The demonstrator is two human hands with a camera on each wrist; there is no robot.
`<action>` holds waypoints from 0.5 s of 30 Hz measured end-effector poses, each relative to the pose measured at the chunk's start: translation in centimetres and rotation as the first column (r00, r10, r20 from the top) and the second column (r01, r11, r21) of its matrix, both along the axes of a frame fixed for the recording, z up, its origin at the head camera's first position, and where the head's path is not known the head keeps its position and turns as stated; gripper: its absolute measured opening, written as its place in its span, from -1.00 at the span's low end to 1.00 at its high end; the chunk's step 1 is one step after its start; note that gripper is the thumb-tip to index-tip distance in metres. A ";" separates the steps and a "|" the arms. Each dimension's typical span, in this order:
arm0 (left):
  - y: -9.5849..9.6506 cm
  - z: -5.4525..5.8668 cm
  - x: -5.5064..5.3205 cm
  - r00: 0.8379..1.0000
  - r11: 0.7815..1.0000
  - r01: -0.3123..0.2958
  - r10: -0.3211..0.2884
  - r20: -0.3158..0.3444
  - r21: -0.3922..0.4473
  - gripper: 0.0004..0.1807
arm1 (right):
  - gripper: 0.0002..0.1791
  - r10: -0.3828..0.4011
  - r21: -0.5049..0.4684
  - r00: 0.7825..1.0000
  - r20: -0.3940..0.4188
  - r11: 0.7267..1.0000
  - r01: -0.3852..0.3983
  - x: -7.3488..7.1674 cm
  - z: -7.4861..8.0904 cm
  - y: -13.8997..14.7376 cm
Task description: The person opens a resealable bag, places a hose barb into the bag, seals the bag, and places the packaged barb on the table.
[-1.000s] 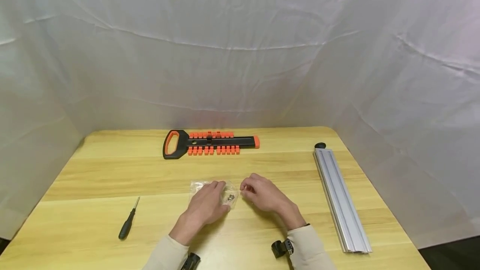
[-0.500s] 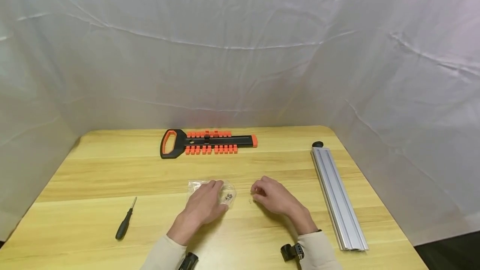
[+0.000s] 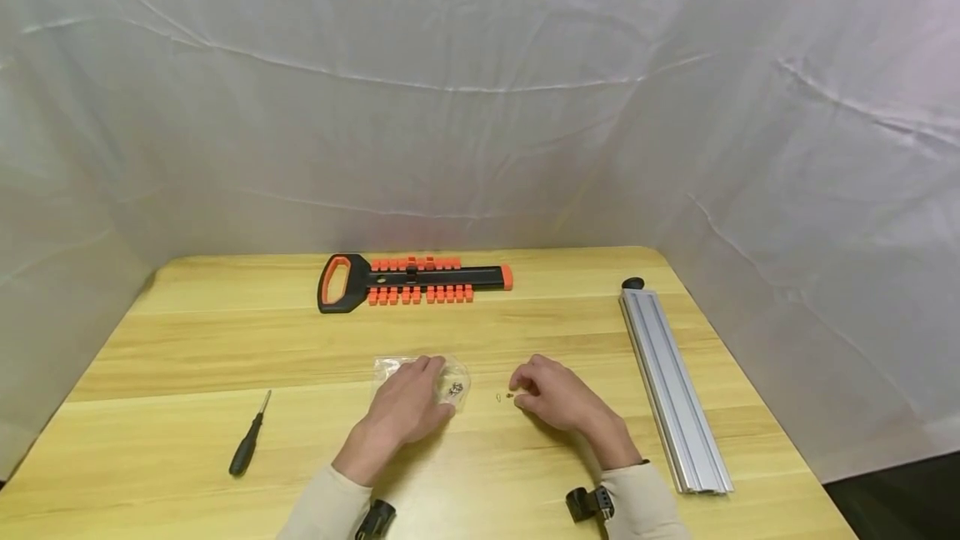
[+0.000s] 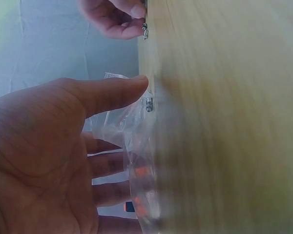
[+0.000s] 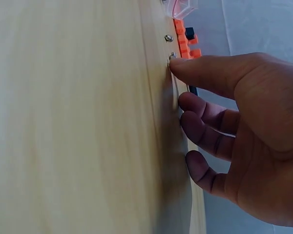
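Note:
My left hand rests on a small clear plastic bag, its fingers fairly straight across it. Several tiny metal screws lie inside the bag, near its right end. To the right of the bag, one loose screw lies on the wooden table. Just beyond it my right hand has thumb and index finger at a second small screw, which they seem to pinch at the tabletop. Its other fingers are curled. The thumb partly covers this screw in the right wrist view.
A black-handled screwdriver lies at the left. Behind the hands is a black and orange toothed tool with a loop handle. A long silver aluminium profile with a black knob lies at the right. Grey cloth surrounds the table.
My right hand has moved right, away from the bag. One screw has come to lie on the table, and a second now shows at the fingertips. The left hand has stayed on the bag.

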State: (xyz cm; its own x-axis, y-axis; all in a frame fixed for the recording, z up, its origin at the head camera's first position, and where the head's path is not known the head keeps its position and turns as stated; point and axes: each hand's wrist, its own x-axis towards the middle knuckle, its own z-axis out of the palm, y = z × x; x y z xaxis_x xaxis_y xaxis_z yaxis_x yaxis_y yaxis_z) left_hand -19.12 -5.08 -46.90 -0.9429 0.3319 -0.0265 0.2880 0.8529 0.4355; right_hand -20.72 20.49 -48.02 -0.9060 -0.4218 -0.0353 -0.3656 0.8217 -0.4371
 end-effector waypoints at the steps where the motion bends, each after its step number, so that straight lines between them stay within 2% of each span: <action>1: 0.0 0.0 0.0 1.000 1.000 0.001 -0.001 -0.001 0.000 -0.26 | -0.88 0.000 0.003 1.000 -0.001 1.000 0.000 0.0 0.0 0.0; 15: 0.0 0.0 0.0 1.000 0.999 -0.019 0.019 0.013 0.028 -0.27 | -0.99 -0.037 -0.003 0.999 -0.027 0.999 0.037 -0.3 -0.4 -0.9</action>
